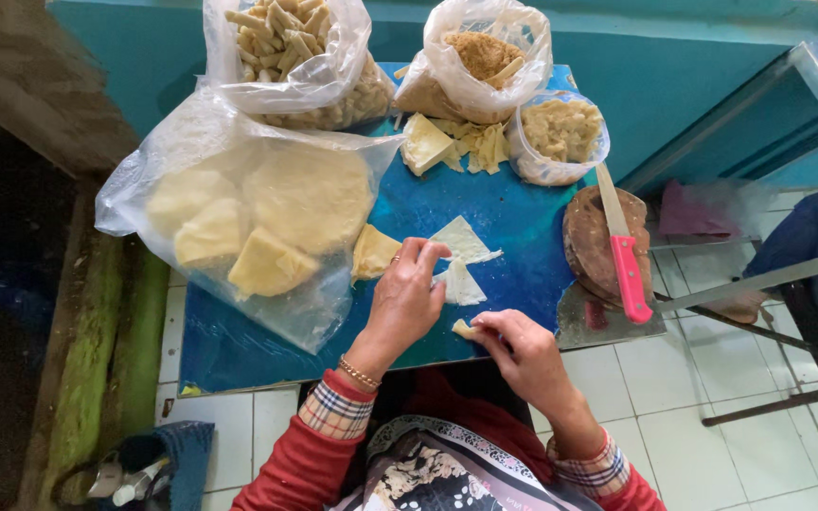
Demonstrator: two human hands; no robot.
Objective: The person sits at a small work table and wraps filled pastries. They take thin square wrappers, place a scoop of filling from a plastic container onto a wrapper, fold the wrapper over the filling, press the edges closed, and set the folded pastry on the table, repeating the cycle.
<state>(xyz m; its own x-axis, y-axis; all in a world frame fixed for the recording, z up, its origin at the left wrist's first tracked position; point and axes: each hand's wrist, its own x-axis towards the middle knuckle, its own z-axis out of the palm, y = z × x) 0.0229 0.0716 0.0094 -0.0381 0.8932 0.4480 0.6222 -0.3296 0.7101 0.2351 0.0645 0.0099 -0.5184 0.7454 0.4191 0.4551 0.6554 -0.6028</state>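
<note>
My left hand (407,301) rests over the blue table (513,227), fingertips pinching the edge of a thin pale triangular sheet (464,240); a second thin sheet (460,284) lies just to its right. My right hand (521,352) is near the table's front edge, fingers closed on a small pale rolled piece (467,329). A yellowish wedge (373,253) lies just left of my left hand.
A large clear bag of pale yellow blocks (248,222) covers the table's left. At the back stand bags of stick-shaped pieces (295,52), brown crumbs (477,61) and pale lumps (560,132), with loose sheets (447,144). A pink-handled knife (625,260) lies on a round wooden board (587,241).
</note>
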